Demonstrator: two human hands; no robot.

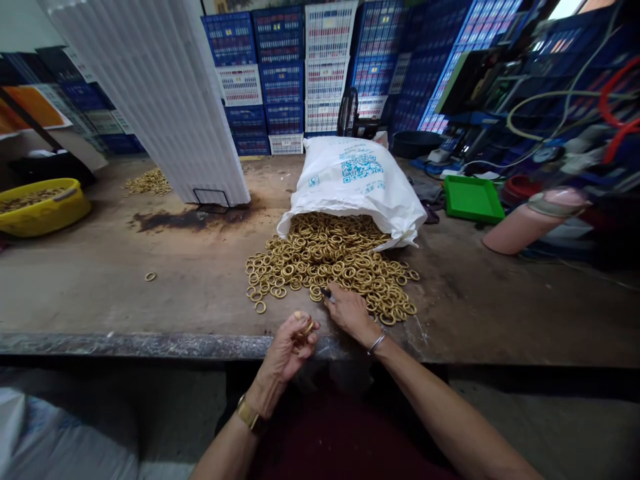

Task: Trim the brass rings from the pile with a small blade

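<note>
A heap of brass-coloured rings [345,267] spills across the wooden table from the mouth of a white woven sack [360,173]. My left hand [293,343] is at the table's front edge, palm up, fingers curled around a few brass rings [310,327]. At the near side of the heap, my right hand [353,313] grips a short black-tipped marker pen [328,294], most of it hidden by the fingers. Its tip points at the rings close by. One loose ring [151,277] lies apart on the left.
A yellow basin [45,207] of small parts stands far left, near another small pile [147,182]. A tall white corrugated stack [175,100] rises behind. On the right are a green tray [473,198] and a pink bottle [533,220]. Blue and white crates [280,80] line the back.
</note>
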